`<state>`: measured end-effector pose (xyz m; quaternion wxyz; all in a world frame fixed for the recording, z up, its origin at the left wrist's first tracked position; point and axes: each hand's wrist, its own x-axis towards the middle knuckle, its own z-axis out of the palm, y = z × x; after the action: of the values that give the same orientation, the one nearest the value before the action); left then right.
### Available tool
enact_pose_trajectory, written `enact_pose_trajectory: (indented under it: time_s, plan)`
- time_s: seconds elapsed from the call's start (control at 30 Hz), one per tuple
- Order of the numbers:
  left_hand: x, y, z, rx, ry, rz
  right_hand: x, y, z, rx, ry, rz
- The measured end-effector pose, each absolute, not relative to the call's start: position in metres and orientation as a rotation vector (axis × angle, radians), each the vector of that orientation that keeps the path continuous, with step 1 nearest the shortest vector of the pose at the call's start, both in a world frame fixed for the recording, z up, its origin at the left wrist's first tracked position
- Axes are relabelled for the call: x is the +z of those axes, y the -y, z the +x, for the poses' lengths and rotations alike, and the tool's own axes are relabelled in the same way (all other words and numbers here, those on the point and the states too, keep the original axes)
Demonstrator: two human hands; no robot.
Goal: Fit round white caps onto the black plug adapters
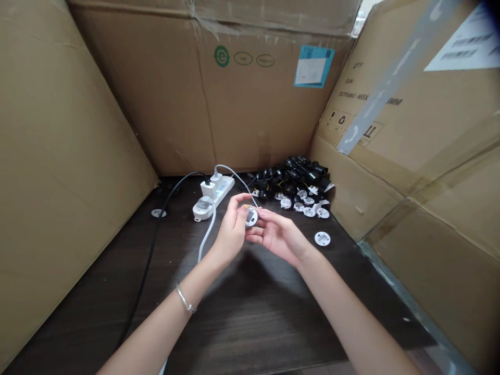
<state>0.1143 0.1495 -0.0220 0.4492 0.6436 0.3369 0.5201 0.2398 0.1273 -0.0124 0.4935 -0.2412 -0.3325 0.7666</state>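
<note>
In the head view, a small white round disc (252, 216) with dark markings is held up over the table between my hands. My left hand (232, 229) is closed on its left side, thumb across the face. At the disc's right edge, my right hand (279, 234) has its fingertips pinched together, the lower fingers curled beneath. A thin white cable (238, 178) runs from the power strip down to those right fingertips, where its end is hidden. Whether it is joined to the disc I cannot tell.
A white power strip (224, 188) with plugged-in adapters stands behind my left hand. Black parts (299, 172) with wires are heaped at the back right, several white discs before them. Single discs lie right (322, 239) and left (158, 213). Cardboard boxes (250, 114) wall three sides.
</note>
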Motion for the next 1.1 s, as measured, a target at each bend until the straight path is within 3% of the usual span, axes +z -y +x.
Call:
enact_pose_trajectory:
  time_s: [0.27, 0.7, 1.1]
  plan:
    - [-0.021, -0.147, 0.115, 1.289, -0.813, 1.646, -0.019, -0.128, 0.233, 1.703, 0.882, -0.628]
    - [-0.016, -0.146, 0.108, 1.094, -0.663, 1.658, -0.034, -0.13, 0.225, 1.151, 1.151, -0.867]
    - [-0.014, -0.144, 0.109, 1.055, -0.685, 1.588, -0.034, -0.134, 0.226, 1.366, 0.984, -0.793]
